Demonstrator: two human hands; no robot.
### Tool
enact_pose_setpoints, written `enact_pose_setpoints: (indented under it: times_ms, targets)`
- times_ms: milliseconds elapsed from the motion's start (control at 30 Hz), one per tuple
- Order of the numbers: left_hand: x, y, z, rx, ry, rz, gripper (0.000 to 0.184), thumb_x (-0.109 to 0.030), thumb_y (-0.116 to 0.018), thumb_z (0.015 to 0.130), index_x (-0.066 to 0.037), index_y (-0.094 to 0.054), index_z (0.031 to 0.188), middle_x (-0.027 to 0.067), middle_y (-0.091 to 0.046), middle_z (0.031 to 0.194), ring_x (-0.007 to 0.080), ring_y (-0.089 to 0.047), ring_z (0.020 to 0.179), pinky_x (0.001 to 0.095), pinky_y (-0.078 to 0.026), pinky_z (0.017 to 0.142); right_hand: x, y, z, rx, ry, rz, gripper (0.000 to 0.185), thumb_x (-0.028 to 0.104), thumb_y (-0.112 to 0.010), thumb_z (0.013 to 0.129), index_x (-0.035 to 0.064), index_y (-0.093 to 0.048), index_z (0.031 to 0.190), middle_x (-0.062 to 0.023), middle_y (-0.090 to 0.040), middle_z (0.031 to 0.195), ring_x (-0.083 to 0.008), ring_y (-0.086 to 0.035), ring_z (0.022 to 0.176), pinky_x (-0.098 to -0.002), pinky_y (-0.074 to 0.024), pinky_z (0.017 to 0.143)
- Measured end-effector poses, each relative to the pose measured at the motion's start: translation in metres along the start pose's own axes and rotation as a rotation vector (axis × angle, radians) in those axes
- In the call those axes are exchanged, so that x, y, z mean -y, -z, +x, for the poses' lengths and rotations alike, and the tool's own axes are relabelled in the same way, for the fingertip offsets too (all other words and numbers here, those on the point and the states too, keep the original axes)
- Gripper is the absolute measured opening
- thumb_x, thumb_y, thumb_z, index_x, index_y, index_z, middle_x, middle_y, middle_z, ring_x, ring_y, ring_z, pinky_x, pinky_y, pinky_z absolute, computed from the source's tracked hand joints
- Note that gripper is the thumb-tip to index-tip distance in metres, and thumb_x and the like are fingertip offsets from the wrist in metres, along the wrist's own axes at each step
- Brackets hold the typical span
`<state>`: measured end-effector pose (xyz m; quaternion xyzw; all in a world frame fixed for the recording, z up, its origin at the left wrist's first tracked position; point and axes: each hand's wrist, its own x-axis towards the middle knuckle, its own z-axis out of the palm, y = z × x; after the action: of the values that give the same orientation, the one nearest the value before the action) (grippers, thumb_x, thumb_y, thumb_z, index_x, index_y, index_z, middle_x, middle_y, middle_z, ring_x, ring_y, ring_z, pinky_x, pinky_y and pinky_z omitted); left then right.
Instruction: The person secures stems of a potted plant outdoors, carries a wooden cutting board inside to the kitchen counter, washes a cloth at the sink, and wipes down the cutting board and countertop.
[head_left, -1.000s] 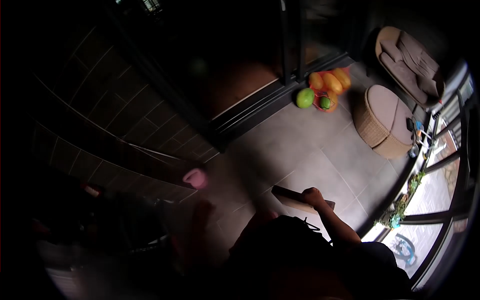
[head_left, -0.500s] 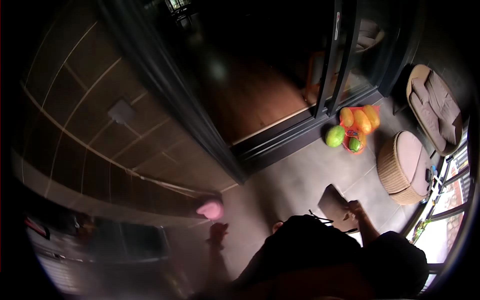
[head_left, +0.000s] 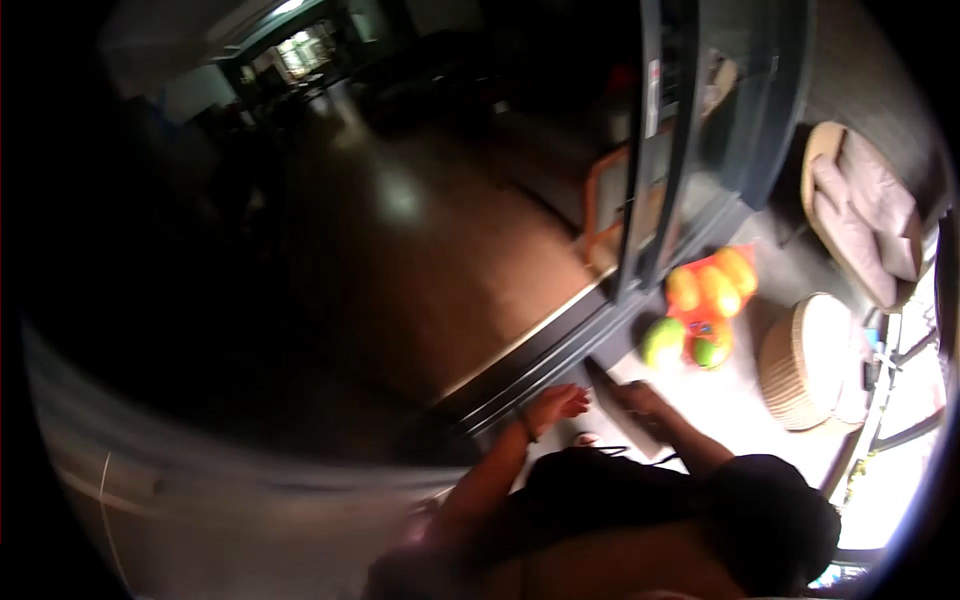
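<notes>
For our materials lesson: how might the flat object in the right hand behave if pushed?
The flat object is probably stiff: it looks straight-edged, without sag in the right hand. Its flat shape suggests sliding rather than rolling.

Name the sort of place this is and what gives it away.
Probably a home's patio or enclosed balcony: a dark-framed glass door borders an indoor room with a brown floor, while a cushioned chair and a woven round stool stand on this side.

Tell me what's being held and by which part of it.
The right hand holds a flat board-like object by its side edge, around mid-length; blur hides the exact finger placement. The left hand appears empty.
</notes>
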<state>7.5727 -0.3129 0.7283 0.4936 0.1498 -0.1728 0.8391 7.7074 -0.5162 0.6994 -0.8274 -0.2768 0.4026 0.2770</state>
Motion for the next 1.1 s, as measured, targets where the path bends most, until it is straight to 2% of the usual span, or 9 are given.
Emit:
enact_pose_setpoints:
  times_ms: [100,133,500,600,633,800,900,1033,1100]
  targets:
    - [-0.021,0.026,0.069,-0.003,0.159,-0.204,0.05,-0.052,-0.042,0.086,-0.006,-0.054,0.101,0.004,-0.061,0.095,0.0136,-0.057,0.09,0.0273,-0.044,0.079,0.06,0.03,0.052,0.047,-0.103,0.362,0.061,0.051,-0.045,0.083,-0.0067,-0.059,0.094,-0.0167,-0.062,0.082,-0.0239,-0.056,0.079,-0.0347,-0.0437,0.072]
    - [-0.023,0.034,0.083,-0.028,0.159,-0.264,0.05,-0.052,-0.042,0.085,-0.006,-0.054,0.101,0.0041,-0.06,0.096,0.0139,-0.056,0.091,0.0281,-0.043,0.08,0.075,0.038,0.066,0.043,-0.011,0.461,0.049,0.049,-0.05,0.082,0.0014,-0.061,0.077,-0.0028,-0.057,0.072,-0.0086,-0.049,0.065,-0.0238,-0.0358,0.053]
    - [-0.267,0.202,0.144,-0.161,-0.395,-0.997,0.02,-0.019,-0.05,0.082,-0.006,-0.054,0.067,0.0113,-0.058,0.073,0.0287,-0.054,0.077,0.0455,-0.041,0.079,0.297,0.163,0.261,-0.386,0.56,-0.383,0.044,0.047,-0.057,0.076,0.0087,-0.05,0.096,-0.0135,-0.063,0.079,-0.0323,-0.06,0.073,-0.0403,-0.0483,0.069]
    - [-0.291,0.293,0.147,-0.153,-0.437,-0.973,0.017,-0.019,-0.048,0.083,-0.009,-0.058,0.073,0.0078,-0.06,0.075,0.0244,-0.055,0.075,0.0407,-0.042,0.077,0.382,0.306,0.28,-0.578,-0.059,-0.686,0.033,0.024,-0.064,0.069,0.0052,-0.057,0.096,-0.0152,-0.059,0.082,-0.029,-0.059,0.077,-0.0383,-0.0484,0.066]
    - [-0.304,0.317,0.142,-0.164,-0.42,-0.976,0.017,-0.019,-0.048,0.083,-0.009,-0.058,0.073,0.0078,-0.06,0.075,0.0244,-0.055,0.075,0.0407,-0.042,0.077,0.356,0.363,0.307,-0.822,0.132,-0.839,0.029,0.019,-0.062,0.069,0.0047,-0.059,0.094,-0.0145,-0.06,0.084,-0.0281,-0.059,0.078,-0.0372,-0.0483,0.068]
    - [-0.36,0.419,0.12,-0.532,-0.466,-1.031,0.02,-0.02,-0.056,0.077,-0.011,-0.045,0.063,0.0034,-0.04,0.053,0.0193,-0.044,0.053,0.0397,-0.039,0.065,0.32,0.6,0.34,-1.147,-0.499,-0.889,0.038,0.028,-0.061,0.07,0.0078,-0.054,0.102,-0.015,-0.059,0.098,-0.0288,-0.058,0.09,-0.0393,-0.0473,0.075]
    - [-0.378,0.482,0.116,-0.716,-0.511,-0.923,0.016,-0.02,-0.056,0.076,-0.012,-0.046,0.068,0.002,-0.039,0.054,0.0177,-0.041,0.051,0.0368,-0.038,0.057,0.251,0.675,0.354,-0.996,-0.622,-1.005,0.051,0.02,-0.052,0.073,0.0006,-0.043,0.12,-0.0214,-0.05,0.115,-0.0351,-0.047,0.109,-0.0416,-0.038,0.093]
    - [-0.449,0.526,0.109,-0.889,-0.627,-0.835,0.011,-0.019,-0.053,0.076,-0.014,-0.047,0.069,0.0007,-0.039,0.055,0.016,-0.038,0.049,0.0323,-0.035,0.048,0.254,0.679,0.367,-0.833,-0.754,-1.468,0.028,0.023,-0.045,0.083,0.0068,-0.061,0.099,-0.0158,-0.06,0.1,-0.0305,-0.058,0.092,-0.0432,-0.0476,0.076]
    - [-0.474,0.573,0.094,-0.973,-0.484,-0.823,0.012,-0.021,-0.051,0.079,-0.015,-0.047,0.069,0.0,-0.037,0.055,0.0158,-0.036,0.048,0.0316,-0.034,0.045,0.247,0.66,0.376,-1.22,-0.772,-1.067,0.034,0.028,-0.047,0.085,0.0058,-0.056,0.109,-0.017,-0.057,0.106,-0.0335,-0.055,0.098,-0.0416,-0.0436,0.084]
